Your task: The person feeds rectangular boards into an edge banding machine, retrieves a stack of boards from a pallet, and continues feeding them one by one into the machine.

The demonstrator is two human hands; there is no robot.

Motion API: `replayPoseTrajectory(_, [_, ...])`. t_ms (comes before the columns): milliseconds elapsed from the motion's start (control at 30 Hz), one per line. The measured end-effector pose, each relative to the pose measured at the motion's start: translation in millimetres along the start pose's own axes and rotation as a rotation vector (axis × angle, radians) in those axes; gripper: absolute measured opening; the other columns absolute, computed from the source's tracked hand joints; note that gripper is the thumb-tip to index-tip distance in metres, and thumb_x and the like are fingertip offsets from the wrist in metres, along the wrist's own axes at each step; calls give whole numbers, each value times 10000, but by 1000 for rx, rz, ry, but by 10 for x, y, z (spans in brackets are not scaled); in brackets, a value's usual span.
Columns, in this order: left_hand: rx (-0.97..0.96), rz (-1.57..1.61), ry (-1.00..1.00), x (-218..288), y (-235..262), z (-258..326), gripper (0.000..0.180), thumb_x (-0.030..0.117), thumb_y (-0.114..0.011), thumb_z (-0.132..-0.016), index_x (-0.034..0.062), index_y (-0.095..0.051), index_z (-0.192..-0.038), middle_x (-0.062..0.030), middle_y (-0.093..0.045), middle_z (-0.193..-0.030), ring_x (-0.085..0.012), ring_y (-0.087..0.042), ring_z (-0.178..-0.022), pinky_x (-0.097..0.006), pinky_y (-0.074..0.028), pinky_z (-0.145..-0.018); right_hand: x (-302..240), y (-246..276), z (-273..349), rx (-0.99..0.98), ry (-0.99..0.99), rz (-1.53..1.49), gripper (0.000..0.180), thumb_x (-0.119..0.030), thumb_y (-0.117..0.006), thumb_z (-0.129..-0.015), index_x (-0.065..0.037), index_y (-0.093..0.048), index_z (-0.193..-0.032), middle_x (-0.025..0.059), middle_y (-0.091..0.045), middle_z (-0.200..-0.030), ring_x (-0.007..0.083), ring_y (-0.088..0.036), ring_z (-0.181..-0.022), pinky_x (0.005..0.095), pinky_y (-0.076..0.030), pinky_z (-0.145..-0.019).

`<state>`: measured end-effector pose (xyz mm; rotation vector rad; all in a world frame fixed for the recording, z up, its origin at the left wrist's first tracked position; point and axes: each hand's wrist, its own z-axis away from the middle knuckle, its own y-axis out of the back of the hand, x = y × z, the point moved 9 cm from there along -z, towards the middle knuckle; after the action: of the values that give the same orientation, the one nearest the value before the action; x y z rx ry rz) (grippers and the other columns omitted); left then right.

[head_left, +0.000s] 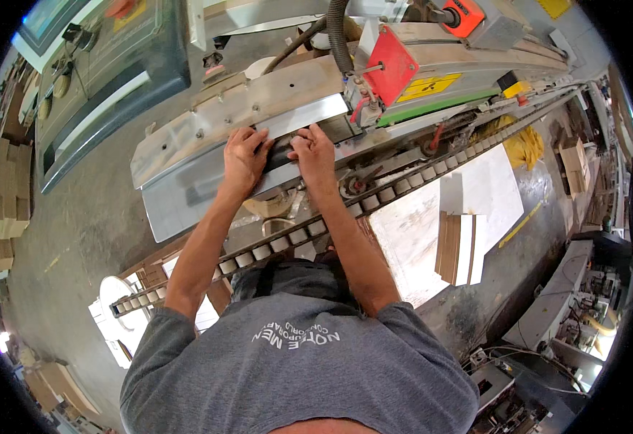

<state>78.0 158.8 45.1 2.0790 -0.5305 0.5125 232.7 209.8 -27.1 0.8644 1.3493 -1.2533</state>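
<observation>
White lettering crosses the grey cloth shirt (pixel 280 376), and a yellow label (pixel 430 87) with black marks sits beside a painted red plate (pixel 390 64). A smooth, pale strip (pixel 309 116) lies along the near edge of a dusty, bolted metal plate (pixel 237 98). The left hand (pixel 244 160) is at its left end, the right hand (pixel 316 155) at its near edge; both hands' fingers are bent, though whether they pinch it I cannot tell. A dark gap separates the hands. Nearer the body runs a track of pale rollers (pixel 298 236); bare concrete floor (pixel 99 224) stretches left.
</observation>
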Motion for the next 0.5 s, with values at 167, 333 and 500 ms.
replayPoseTrajectory(167, [-14,-11,-70,238,-449,-227,187,124,-787,-776,51,-743,-942,-134,-629,-823,-336,-618,-826,-428,-504,-739,-237,409,-87,51,44,56,399,-119,-582,-883,88,-517,-1217,123,-616,-932,140,-618,-662,286,-532,-593])
replayPoseTrajectory(333, [-109,7,-132,581,-944,-410,185,146,-765,-807,59,-741,-969,-141,-637,-833,-345,-605,-800,-435,-498,-732,-546,746,504,10,252,256,436,-45,-666,-917,16,-562,-1335,142,-690,-1104,158,-653,-890,293,-539,-715])
replayPoseTrajectory(500, [-78,19,-192,604,-1039,-587,206,160,-747,-841,42,-742,-1010,-159,-662,-861,-351,-622,-800,-420,-507,-732,-1093,1963,1244,361,505,670,360,34,-654,-906,-29,-644,-1260,118,-680,-1190,150,-655,-935,276,-550,-794])
